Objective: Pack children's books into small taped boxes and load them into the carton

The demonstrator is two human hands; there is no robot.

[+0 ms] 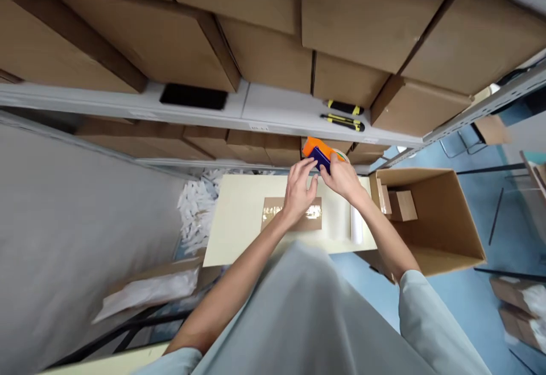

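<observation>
My right hand point(342, 178) is closed around an orange and dark blue tape dispenser point(321, 156), held over the far edge of the table. A pale ring shows beside my right fingers, perhaps its roll. Fingers partly spread, my left hand point(299, 190) has its fingertips at the dispenser's blue part; whether they pinch any tape is too small to see. Beneath my left hand and wrist, a flat cardboard box point(313, 225) lies on the cream table point(239, 204). Shiny clear tape point(271, 211) runs across its top, partly covered by my left forearm.
A large open carton point(443, 215) holding small boxes stands at the table's right. A white roll point(356, 225) lies near my right forearm. Two cutters point(345, 114) and a black flat object point(194, 96) rest on the shelf point(277, 104) above. White scraps point(194, 213) are heaped left.
</observation>
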